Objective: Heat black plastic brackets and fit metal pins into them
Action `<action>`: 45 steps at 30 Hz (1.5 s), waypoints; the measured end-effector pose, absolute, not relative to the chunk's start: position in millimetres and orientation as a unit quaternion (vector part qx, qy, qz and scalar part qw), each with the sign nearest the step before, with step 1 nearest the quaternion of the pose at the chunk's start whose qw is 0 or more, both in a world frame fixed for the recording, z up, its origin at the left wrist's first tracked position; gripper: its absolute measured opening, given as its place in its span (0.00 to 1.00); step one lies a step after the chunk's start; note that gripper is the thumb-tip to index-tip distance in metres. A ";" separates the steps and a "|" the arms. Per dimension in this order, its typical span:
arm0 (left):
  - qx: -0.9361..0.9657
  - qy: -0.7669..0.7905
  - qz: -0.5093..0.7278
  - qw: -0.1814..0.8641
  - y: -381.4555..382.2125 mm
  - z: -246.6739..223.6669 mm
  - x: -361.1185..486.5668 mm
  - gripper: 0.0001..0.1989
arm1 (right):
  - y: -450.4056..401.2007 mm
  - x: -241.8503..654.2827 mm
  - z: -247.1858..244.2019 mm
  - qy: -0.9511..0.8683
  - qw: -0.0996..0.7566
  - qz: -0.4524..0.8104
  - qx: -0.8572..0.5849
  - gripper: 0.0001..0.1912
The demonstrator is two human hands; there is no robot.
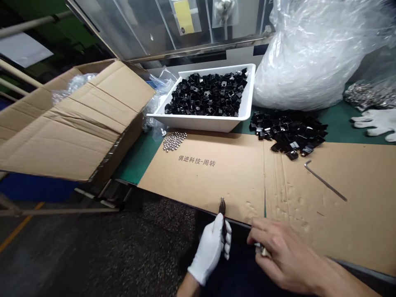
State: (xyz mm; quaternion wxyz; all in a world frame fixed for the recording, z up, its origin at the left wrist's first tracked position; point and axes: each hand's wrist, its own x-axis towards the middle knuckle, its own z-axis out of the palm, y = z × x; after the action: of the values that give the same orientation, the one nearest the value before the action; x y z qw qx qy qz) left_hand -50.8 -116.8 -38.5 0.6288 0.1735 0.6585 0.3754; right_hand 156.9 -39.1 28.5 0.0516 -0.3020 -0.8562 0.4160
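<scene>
My left hand (212, 245), in a white glove, is closed around dark-handled pliers (222, 207) near the table's front edge. The pliers point away from me, and a tiny shiny metal piece (222, 199) shows at their tips. To the right, my bare right hand (278, 247) has its fingers curled round a small silvery metal part (262, 249); the fingers hide most of it, so its kind cannot be told. Beyond the hands, a cluster of small shiny metal pieces (175, 141) lies on the cardboard sheet (198, 181).
A white tray (201, 122) holds many black parts; more black parts (289, 130) are heaped beside it. An L-shaped hex key (326, 181) lies at right. A large plastic bag (300, 62), a white glove (375, 123) and an open cardboard box (74, 119) surround the work surface.
</scene>
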 end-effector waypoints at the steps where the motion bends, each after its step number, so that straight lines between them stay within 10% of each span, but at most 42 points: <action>1: 0.173 0.655 0.381 0.629 -117.7 -34.6 -51.8 0.34 | -39.2 157.5 26.5 -0.854 0.066 0.410 -0.314 0.12; 13: 0.050 0.400 0.408 0.819 -126.4 21.5 -52.0 0.36 | -16.0 140.9 33.4 -0.685 0.233 0.552 -0.414 0.11; 45: 0.065 0.402 0.326 0.853 -117.3 29.1 -36.5 0.39 | -5.3 169.2 9.4 -0.597 0.192 0.583 -0.518 0.22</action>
State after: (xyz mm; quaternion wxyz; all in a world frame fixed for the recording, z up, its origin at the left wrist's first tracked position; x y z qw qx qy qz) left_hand -36.5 -117.3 29.1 0.8531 0.0647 0.4021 0.3260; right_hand 169.2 -5.3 9.4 0.1918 -0.5176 -0.5965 0.5826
